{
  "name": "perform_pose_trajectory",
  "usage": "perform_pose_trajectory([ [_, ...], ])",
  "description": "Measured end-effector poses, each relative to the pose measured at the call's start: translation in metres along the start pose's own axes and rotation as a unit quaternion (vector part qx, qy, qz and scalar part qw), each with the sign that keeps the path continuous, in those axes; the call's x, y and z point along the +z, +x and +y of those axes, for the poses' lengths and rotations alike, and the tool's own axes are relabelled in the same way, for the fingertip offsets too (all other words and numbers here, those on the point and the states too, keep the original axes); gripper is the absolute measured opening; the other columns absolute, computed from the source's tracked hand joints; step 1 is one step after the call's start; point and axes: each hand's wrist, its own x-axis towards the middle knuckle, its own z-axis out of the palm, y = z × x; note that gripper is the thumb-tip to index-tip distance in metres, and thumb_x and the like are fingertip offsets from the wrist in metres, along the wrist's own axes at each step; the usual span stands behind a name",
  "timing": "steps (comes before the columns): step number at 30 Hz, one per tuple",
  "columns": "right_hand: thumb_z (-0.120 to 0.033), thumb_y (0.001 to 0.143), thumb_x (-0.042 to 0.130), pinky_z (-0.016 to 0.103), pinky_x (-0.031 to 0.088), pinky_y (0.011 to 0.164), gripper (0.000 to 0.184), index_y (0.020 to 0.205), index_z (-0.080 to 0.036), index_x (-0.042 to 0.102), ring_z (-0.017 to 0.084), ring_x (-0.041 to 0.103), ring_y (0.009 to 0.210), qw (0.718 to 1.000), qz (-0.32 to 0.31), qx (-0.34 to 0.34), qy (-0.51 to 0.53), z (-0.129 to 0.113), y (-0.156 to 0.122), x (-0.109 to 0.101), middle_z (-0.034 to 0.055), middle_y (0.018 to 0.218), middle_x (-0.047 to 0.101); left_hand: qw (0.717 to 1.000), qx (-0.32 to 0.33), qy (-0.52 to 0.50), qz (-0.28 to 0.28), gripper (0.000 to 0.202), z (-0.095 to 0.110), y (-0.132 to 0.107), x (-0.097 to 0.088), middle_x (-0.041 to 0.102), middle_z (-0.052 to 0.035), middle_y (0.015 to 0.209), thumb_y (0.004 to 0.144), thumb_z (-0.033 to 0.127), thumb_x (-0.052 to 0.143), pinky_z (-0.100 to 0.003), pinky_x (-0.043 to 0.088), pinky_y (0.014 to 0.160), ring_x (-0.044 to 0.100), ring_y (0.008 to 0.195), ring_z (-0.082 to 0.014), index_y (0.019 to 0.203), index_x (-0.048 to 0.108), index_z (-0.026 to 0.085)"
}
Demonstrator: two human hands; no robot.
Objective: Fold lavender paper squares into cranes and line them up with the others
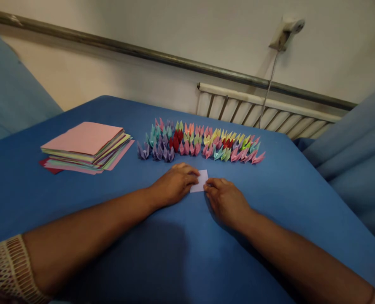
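Note:
A small pale lilac square of paper (201, 180) lies on the blue table between my hands, seemingly folded, though its layers are too small to make out. My left hand (174, 184) has its curled fingers on the paper's left edge. From the other side, my right hand (227, 202) pinches the right edge between thumb and fingertips. Just beyond my hands stand several rows of folded paper cranes (192, 143) in purple, teal, red, pink, yellow and green.
To the left is a stack of coloured paper sheets (82, 139), pink on top. The blue table (136, 261) reaches toward a wall with a metal rail (174, 59), a white radiator (263, 101) and a socket with a cord (284, 36). Blue curtains (361, 156) hang at both sides.

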Motion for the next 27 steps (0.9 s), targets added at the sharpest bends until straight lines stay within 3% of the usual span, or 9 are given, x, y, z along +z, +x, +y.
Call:
perform_pose_trajectory([
  [3,-0.019,0.096,0.043,0.044,0.048,0.086,0.029,0.105,-0.016,0.070,0.026,0.060,0.096,0.999,0.017,0.009,0.033,0.008,0.002,0.001,0.0131,0.111,0.066,0.999,0.032,0.019,-0.039,0.028,0.010,-0.002,-0.005,0.067,-0.0073,0.111,0.089,0.034,0.060,-0.040,0.039,0.097,0.056,0.105,-0.0241,0.112,0.066,0.019],
  [6,-0.021,0.094,0.048,0.041,0.047,0.094,0.022,0.099,-0.015,0.068,0.025,0.059,0.104,0.992,0.074,0.012,0.100,0.022,0.010,0.006,0.0144,0.115,0.064,0.998,0.033,0.048,-0.038,0.030,0.014,-0.001,-0.005,0.068,-0.0079,0.107,0.087,0.038,0.062,-0.040,0.038,0.095,0.056,0.104,-0.0251,0.110,0.066,0.019],
  [9,-0.022,0.092,0.050,0.042,0.043,0.102,0.030,0.119,-0.016,0.060,0.024,0.053,0.120,0.980,0.126,0.026,0.151,0.038,0.027,0.013,0.0142,0.130,0.057,0.997,0.039,0.067,-0.023,0.021,0.015,0.000,-0.002,0.070,-0.0062,0.102,0.092,0.030,0.057,-0.039,0.037,0.095,0.055,0.102,-0.0236,0.107,0.067,0.019],
  [12,-0.021,0.090,0.055,0.041,0.043,0.099,0.034,0.124,-0.021,0.059,0.022,0.058,0.111,0.979,0.093,0.027,0.182,0.047,0.046,0.020,0.0087,0.118,0.065,0.995,0.063,0.080,-0.016,0.020,0.013,0.001,-0.001,0.071,-0.0051,0.099,0.094,0.024,0.050,-0.039,0.035,0.095,0.056,0.100,-0.0224,0.104,0.068,0.020],
  [16,-0.016,0.085,0.057,0.029,0.048,0.078,0.027,0.110,-0.022,0.065,0.016,0.061,0.082,0.967,0.074,0.071,0.232,0.047,0.057,0.023,0.0022,0.091,0.068,0.990,0.076,0.119,-0.013,0.022,0.009,0.002,-0.004,0.072,-0.0049,0.100,0.094,0.018,0.048,-0.044,0.029,0.101,0.055,0.106,-0.0238,0.103,0.068,0.021],
  [22,-0.016,0.082,0.055,0.024,0.039,0.057,0.028,0.107,-0.024,0.064,0.012,0.055,0.059,0.954,0.029,0.188,0.231,0.037,0.031,0.011,-0.0038,0.073,0.064,0.993,0.065,0.095,-0.013,0.027,0.009,0.003,-0.004,0.071,-0.0051,0.110,0.090,0.013,0.049,-0.044,0.030,0.103,0.055,0.111,-0.0241,0.109,0.067,0.021],
  [27,-0.015,0.079,0.055,0.024,0.044,0.063,0.020,0.091,-0.022,0.069,0.013,0.061,0.067,0.929,0.009,0.219,0.297,0.026,0.012,0.011,-0.0005,0.080,0.070,0.999,0.022,0.041,-0.028,0.037,0.020,0.000,-0.004,0.067,-0.0097,0.119,0.086,0.032,0.060,-0.044,0.035,0.102,0.055,0.113,-0.0277,0.119,0.063,0.016],
])
